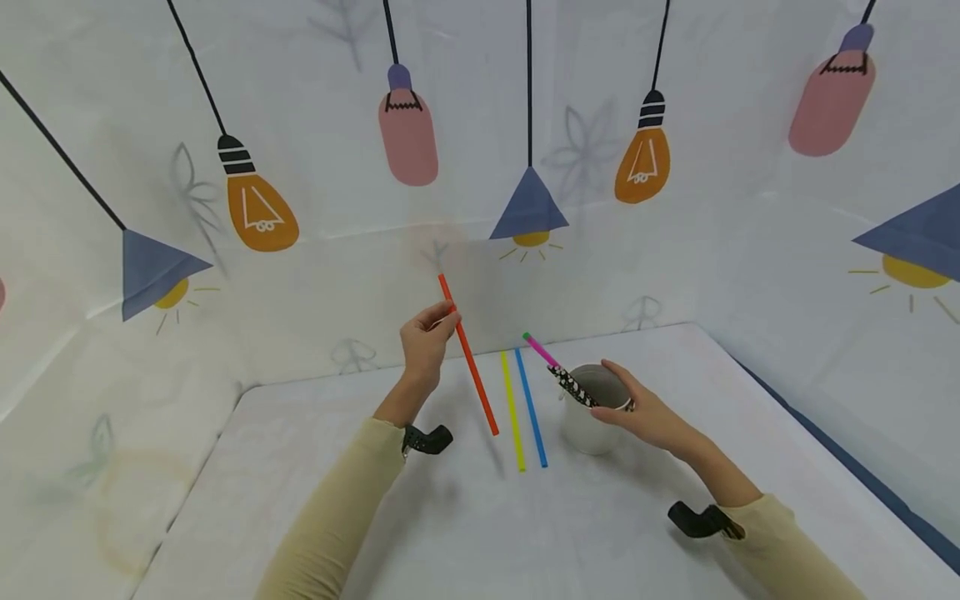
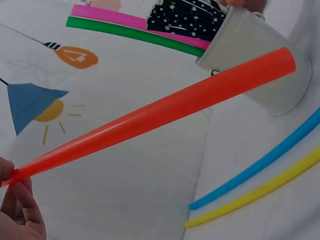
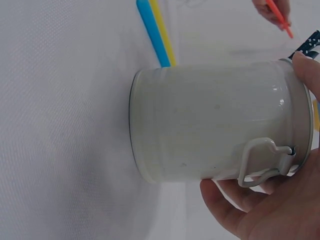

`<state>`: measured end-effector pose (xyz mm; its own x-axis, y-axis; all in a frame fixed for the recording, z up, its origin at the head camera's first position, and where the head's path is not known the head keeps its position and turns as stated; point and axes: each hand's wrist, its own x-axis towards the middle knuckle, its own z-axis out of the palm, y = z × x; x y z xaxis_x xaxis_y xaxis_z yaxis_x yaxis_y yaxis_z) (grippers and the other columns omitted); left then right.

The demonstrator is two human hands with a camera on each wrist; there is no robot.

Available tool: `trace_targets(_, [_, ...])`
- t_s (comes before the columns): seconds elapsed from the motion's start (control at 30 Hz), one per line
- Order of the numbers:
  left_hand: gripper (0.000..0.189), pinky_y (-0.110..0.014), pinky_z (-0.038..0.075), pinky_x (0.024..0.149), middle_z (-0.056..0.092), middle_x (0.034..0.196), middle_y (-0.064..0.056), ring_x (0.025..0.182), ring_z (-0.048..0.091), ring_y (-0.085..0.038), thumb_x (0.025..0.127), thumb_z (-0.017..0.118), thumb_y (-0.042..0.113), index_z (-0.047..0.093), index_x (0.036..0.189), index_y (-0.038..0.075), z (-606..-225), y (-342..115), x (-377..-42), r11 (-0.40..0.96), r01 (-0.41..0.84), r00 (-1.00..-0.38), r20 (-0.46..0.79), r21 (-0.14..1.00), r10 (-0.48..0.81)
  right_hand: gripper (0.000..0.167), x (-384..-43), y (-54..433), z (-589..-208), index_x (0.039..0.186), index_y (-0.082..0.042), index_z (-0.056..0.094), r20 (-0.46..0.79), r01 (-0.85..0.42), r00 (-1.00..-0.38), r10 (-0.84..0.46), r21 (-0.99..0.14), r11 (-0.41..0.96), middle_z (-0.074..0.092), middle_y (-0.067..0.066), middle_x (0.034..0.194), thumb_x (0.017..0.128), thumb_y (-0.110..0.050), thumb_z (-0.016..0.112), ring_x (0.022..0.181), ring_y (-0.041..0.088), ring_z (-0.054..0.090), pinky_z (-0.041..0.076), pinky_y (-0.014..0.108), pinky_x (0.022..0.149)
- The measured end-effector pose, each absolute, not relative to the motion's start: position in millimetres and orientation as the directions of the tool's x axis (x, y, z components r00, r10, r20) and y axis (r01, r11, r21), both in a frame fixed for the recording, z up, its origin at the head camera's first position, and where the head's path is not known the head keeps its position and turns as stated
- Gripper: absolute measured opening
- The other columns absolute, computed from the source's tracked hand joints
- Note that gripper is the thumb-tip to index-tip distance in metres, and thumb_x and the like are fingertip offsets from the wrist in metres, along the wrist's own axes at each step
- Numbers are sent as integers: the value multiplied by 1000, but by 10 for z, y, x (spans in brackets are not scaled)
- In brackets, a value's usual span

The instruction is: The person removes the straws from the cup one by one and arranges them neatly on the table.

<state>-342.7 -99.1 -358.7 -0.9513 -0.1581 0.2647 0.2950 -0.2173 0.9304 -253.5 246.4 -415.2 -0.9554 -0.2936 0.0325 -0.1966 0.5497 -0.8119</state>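
A long red straw [image 1: 472, 367] is pinched near its upper end by my left hand [image 1: 429, 343] and slants down to the right. My right hand [image 1: 660, 417] grips the rim of a white pail [image 1: 588, 429], thumb on the near side; whether the pail touches the table is unclear. A small wire handle [image 3: 245, 160] shows on its side in the right wrist view. From the pail lean a pink straw [image 1: 542, 350], a green straw [image 2: 130, 36] and a black, white-patterned thing [image 1: 572, 386] of unclear kind. Between the hands lie a yellow straw [image 1: 513, 412] and a blue straw [image 1: 532, 408].
The white table [image 1: 300, 500] meets a cloth backdrop [image 1: 337, 283] printed with hanging lamps close behind the straws. Another cloth wall [image 1: 825, 275] rises to the right, with a dark blue strip [image 1: 847, 471] along the table's right edge.
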Motion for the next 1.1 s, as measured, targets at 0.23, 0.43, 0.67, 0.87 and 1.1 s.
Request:
trace_targets(0.23, [26,-30,51,88,65,111,-13,94,65,-18,88,71,3,69,114,2,-3878,-987,-3520,-176,174,-983,160,969,-94,87,-2528,2447,-4167,156,-23,14,33,-194,-957,-287,-809,555,21,17,156,90,-45,66,136,45,26,34,69,95])
trace_targets(0.43, [24,-37,50,91,65,108,-11,93,66,-19,88,71,5,71,112,4,-4074,-961,-3556,-120,106,-993,101,987,-54,87,-2542,2452,-4192,156,-22,14,48,-208,-956,-290,-807,553,21,16,156,90,-45,67,137,44,25,32,70,96])
trace_targets(0.67, [29,-31,52,87,64,112,-15,96,65,-19,90,69,3,66,119,-1,-4248,-934,-3588,-87,62,-998,60,994,-24,87,-2542,2452,-4180,156,-21,14,66,-225,-953,-297,-809,543,20,16,157,91,-43,67,139,44,22,29,71,97])
trace_targets(0.87, [31,-33,51,89,63,113,-16,96,64,-19,89,68,0,65,120,-3,-4373,-897,-3603,-60,26,-1000,26,998,-1,87,-2543,2453,-4180,156,-22,14,52,-211,-956,-288,-805,555,21,16,157,90,-45,67,138,44,23,30,71,96])
trace_targets(1.1, [36,-38,49,93,61,117,-16,100,62,-21,90,67,-1,62,125,-4,-4510,-857,-3632,-26,-36,-998,-34,999,62,86,-2521,2452,-4172,156,-25,14,45,-208,-955,-292,-803,558,20,15,157,91,-45,66,138,44,22,32,70,96])
